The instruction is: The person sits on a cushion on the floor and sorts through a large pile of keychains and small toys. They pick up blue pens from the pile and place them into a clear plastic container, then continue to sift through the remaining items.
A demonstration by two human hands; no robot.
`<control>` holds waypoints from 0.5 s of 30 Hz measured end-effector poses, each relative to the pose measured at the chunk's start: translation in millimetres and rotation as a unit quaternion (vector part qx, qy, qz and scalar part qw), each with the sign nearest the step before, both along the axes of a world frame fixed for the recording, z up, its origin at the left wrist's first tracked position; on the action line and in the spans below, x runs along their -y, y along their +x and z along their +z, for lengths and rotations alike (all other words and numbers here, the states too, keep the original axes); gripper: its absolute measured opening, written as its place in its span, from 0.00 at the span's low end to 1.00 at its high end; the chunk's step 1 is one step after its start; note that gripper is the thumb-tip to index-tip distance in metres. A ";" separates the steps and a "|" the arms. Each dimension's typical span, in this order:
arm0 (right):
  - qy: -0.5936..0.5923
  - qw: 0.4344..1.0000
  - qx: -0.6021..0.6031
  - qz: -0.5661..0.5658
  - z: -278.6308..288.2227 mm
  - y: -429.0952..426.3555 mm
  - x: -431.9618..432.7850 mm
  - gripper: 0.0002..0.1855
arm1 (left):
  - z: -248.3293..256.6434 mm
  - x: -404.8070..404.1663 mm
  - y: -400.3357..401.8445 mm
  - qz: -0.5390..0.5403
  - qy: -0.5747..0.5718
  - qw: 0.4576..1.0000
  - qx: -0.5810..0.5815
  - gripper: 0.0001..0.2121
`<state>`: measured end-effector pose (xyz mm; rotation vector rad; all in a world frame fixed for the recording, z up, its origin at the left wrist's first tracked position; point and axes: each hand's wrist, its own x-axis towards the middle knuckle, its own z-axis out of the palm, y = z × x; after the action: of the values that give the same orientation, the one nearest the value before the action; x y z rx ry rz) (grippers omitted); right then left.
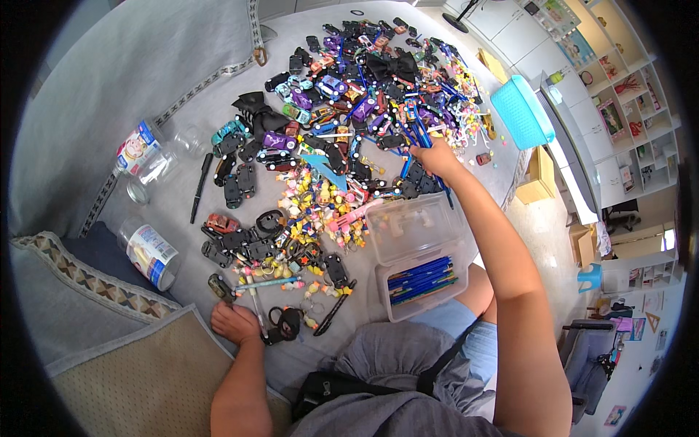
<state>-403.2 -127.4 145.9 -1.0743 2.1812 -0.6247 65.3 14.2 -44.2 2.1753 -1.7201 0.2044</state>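
My right hand [435, 158] reaches over the far heap and grips a bundle of thin blue pencils [419, 130], whose ends stick out on both sides of the fingers. Just nearer to me, a clear plastic box [382, 297] with its lid [407, 232] swung back holds many blue pencils [420, 279] and a few green ones. My left hand [236, 322] rests curled on the grey cloth, with no object visible in it. Close by it are a dark toy car [220, 288], a white pen [255, 303] and a black coiled strap [286, 323].
Toy cars [330, 87] spread in a large pile, with black bows [391, 66] and small figure keyrings [322, 202] among them. Clear plastic jars [153, 257] lie at left, near a black pen [201, 188]. A turquoise basket [521, 112] stands at right.
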 end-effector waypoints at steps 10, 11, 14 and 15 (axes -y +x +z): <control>0.143 0.955 -0.260 0.013 -21.5 10.0 9.9 0.21 | -1.1 -0.4 1.4 0.004 0.008 1.000 0.014 0.16; 0.148 0.956 -0.253 0.019 -21.6 12.0 9.2 0.21 | 0.4 -0.1 0.5 0.004 0.007 1.000 0.012 0.16; 0.193 0.943 -0.266 0.058 -24.6 21.4 7.7 0.21 | -2.2 -0.5 1.6 0.005 0.003 1.000 0.016 0.16; 0.187 0.942 -0.272 0.065 -23.6 26.8 7.7 0.20 | -2.7 -0.7 1.9 0.006 0.001 1.000 0.018 0.16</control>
<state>-376.5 -135.1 122.4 -1.2672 2.5147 0.1774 67.2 14.9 -46.9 2.1980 -1.7278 0.2468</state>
